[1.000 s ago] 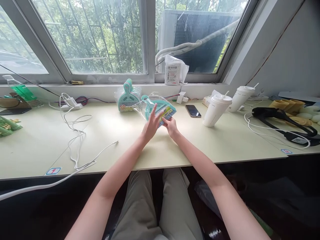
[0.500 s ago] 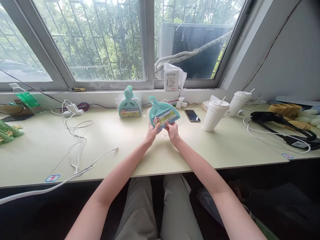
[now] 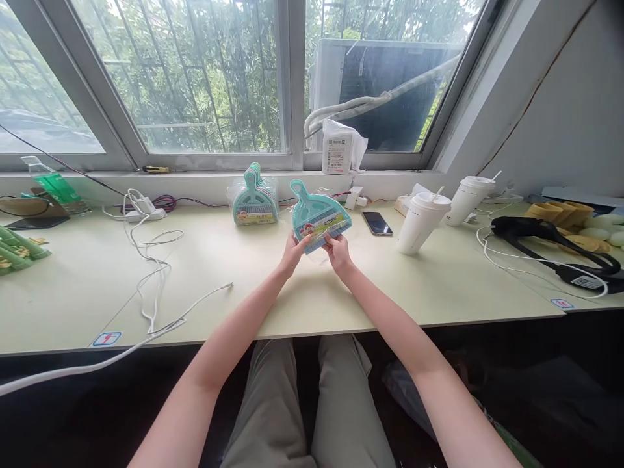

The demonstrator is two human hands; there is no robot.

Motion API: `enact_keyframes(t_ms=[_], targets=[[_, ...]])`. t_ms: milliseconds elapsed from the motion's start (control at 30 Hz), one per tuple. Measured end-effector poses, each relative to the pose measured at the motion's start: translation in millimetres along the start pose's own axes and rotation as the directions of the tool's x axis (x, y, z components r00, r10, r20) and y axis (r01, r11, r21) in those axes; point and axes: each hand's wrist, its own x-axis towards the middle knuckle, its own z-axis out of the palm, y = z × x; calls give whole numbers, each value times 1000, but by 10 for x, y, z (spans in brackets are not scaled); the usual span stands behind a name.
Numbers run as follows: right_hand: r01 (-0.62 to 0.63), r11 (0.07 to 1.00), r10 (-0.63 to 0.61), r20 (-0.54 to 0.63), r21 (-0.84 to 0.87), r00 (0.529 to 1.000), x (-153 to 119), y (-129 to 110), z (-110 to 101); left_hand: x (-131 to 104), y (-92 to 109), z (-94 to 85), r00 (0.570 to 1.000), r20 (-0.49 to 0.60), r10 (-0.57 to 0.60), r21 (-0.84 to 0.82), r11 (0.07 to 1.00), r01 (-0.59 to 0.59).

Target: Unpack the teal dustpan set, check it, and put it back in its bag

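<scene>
We grasp a mint-green mini dustpan-and-brush set (image 3: 319, 218) in both hands, holding it in front of us over the middle of the bench (image 3: 209, 260). Our left hand (image 3: 294, 253) grips its lower left corner, the thumb laid over the front, and our right hand (image 3: 338, 252) is closed on the bottom edge toward the right. The set is tilted, its looped handle up and leaning to the left, and a yellow-green printed label (image 3: 325, 225) crosses its front, facing us. Clear plastic wrapping (image 3: 319, 259) shows below it; we cannot tell whether that touches the bench. Just to the left of the held piece, near the window ledge (image 3: 199, 187), stands a row of matching dustpan sets (image 3: 254, 209) in clear film, set one behind another with handles upright. To the right lies a smartphone (image 3: 377, 223), screen up, and beyond it are a nearer lidded cup (image 3: 420, 226) and a farther lidded cup (image 3: 468, 203), both white with straws. Well off to our left, a white power strip (image 3: 155, 214) sits near the back of the bench, and a green plastic bottle (image 3: 61, 187) leans at the far left. A box cutter (image 3: 156, 169) and a white printed packet (image 3: 337, 155) rest up by the window.
</scene>
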Motion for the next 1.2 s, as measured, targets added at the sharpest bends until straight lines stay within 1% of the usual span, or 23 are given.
enact_keyframes(t_ms=[100,200,367,500,633,900,1200], targets=[[-12,1000,12,18,6,1000,-4,-3,-5,21,-29,-23,1000,-14,28,14,1000,-28],[-29,1000,29,38,1,999,-5,-13,0,46,-53,-52,998,-39,49,-9,999,-49],[-39,999,39,74,-3,996,1,-57,7,48,-52,-54,996,-55,67,-27,997,-69],[-67,998,68,100,-14,993,13,-69,-8,25,-35,-56,998,-54,34,1,999,-34],[-67,997,70,108,-25,992,27,-61,-28,6,-17,-55,1000,-22,4,-1,1000,-4],[-94,995,96,166,-24,981,42,-93,-32,4,-1,-38,1000,-24,16,-29,999,-16],[-80,995,90,212,-53,973,60,-95,-81,-8,26,-29,1000,-11,24,-25,999,-24]])
